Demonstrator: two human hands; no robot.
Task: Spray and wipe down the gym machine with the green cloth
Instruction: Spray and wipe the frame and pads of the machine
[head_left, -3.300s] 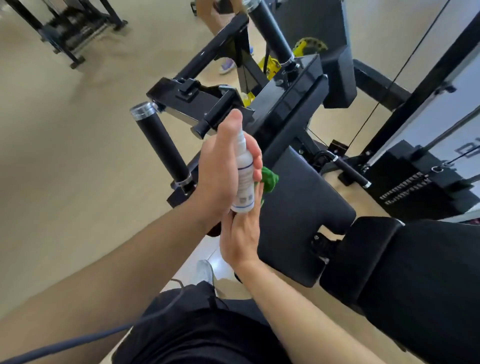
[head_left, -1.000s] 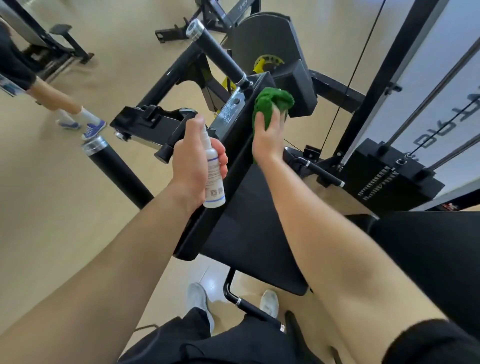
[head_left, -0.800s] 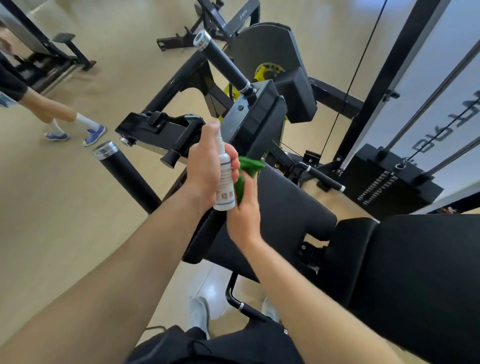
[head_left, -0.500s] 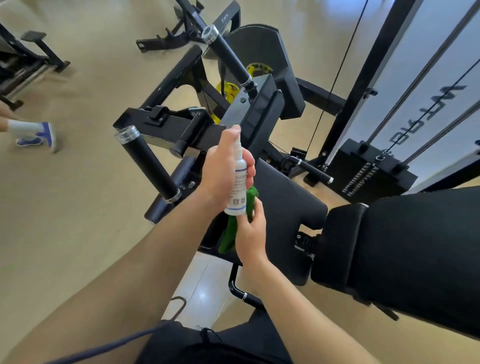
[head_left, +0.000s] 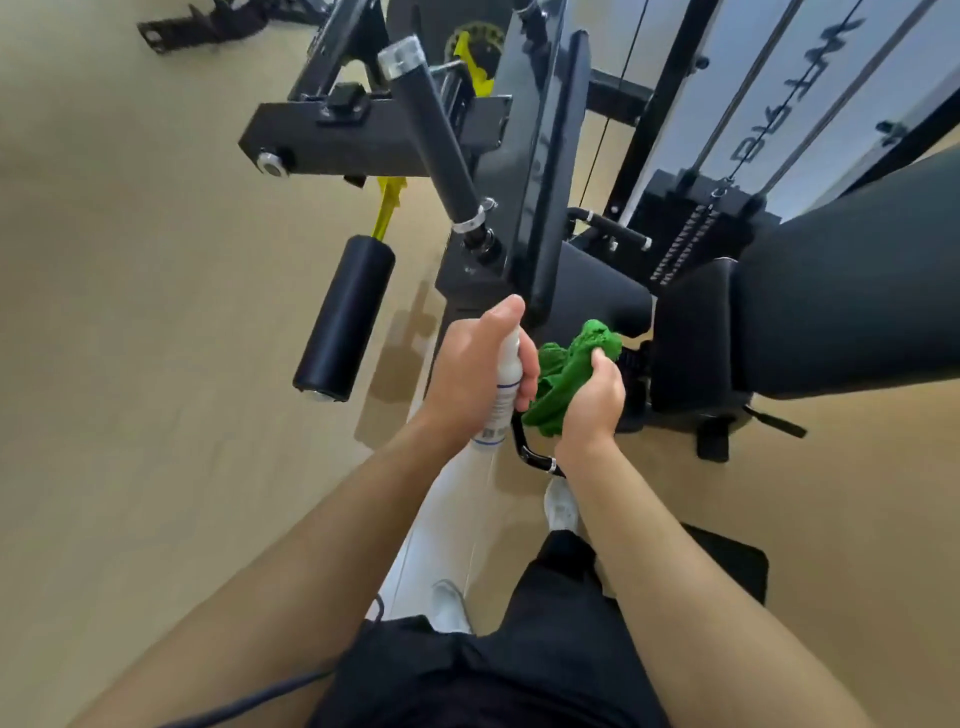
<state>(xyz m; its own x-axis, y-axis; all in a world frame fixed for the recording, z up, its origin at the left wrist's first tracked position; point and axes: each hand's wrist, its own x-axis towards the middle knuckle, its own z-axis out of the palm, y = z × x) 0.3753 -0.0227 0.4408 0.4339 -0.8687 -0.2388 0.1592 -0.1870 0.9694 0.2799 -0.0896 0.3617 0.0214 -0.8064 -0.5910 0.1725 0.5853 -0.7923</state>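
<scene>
My left hand (head_left: 470, 371) grips a small white spray bottle (head_left: 503, 395) upright, thumb on its top. Right beside it, my right hand (head_left: 592, 402) clutches the bunched green cloth (head_left: 563, 371), held just off the near edge of the machine's black seat pad (head_left: 602, 291). The black gym machine (head_left: 524, 171) stands ahead, with an upright padded panel, a black handle bar (head_left: 434, 135) and a foam roller (head_left: 345, 319) at the left. The large black back pad (head_left: 841, 291) fills the right side.
The weight stack (head_left: 691, 228) with cables stands at the back right. A yellow adjustment lever (head_left: 387, 205) sits beside the roller. A curved black handle (head_left: 530, 452) pokes out below the seat. Another machine's frame (head_left: 208, 23) lies on the tan floor at the far left.
My view has swung down and around the machine. Both hands stay together near the seat edge; the cloth now shows right of the bottle, bunched in my right hand. The passer-by's feet have left the view.
</scene>
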